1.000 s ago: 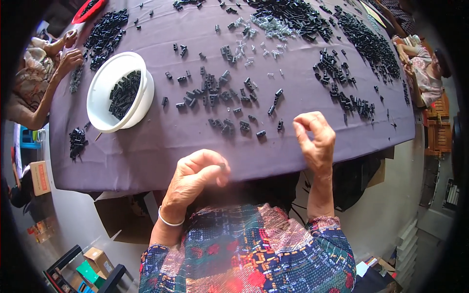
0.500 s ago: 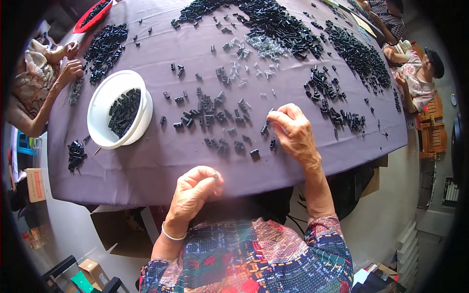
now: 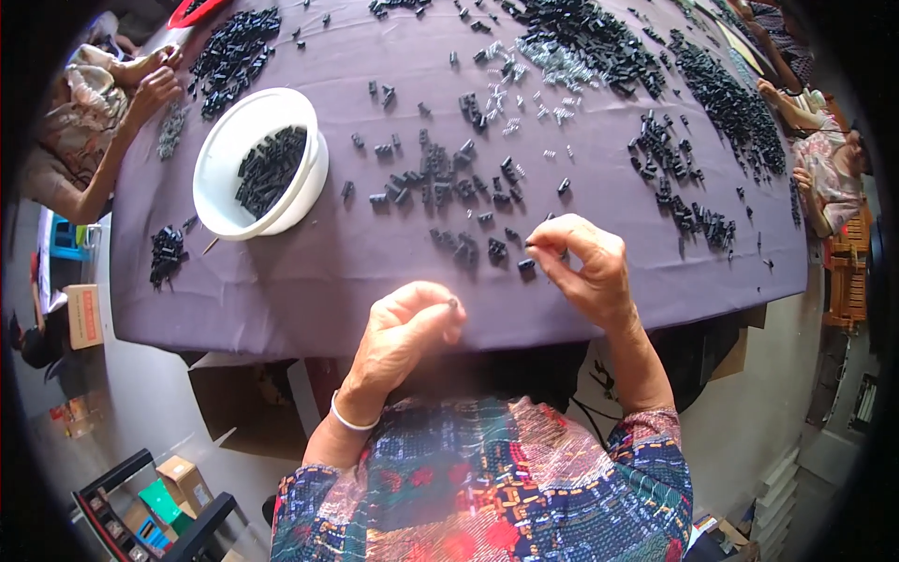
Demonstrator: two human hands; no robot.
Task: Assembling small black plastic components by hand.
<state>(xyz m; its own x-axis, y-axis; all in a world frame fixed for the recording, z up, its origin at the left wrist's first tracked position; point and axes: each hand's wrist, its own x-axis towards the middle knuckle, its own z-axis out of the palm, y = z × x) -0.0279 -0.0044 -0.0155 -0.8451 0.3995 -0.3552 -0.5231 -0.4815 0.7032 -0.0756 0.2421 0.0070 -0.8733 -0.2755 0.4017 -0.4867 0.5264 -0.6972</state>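
My left hand [image 3: 403, 332], with a white bracelet on the wrist, is above the near table edge. Its thumb and fingers pinch a tiny dark piece [image 3: 453, 303] that is mostly hidden. To its right, my right hand [image 3: 595, 267] is closed in a pinch, with a bit of a small dark piece [image 3: 531, 244] showing at the fingertips. A short black cylindrical part [image 3: 526, 265] lies just under those fingertips. Beyond both hands are scattered black plastic parts [image 3: 435, 178], several small clear parts and a few tiny springs [image 3: 551, 153].
A white bowl [image 3: 314, 192] of black parts stands at the left on the purple tablecloth [image 3: 393, 290]. Black heaps [image 3: 234, 51] and a pile of clear parts [image 3: 557, 61] lie farther off. People sit at both sides. An open cardboard box [image 3: 248, 407] is below the table edge.
The view has shifted, so the table's contents appear higher and farther right. My right hand has drawn back toward the near edge. My left hand keeps its pinch in about the same place.
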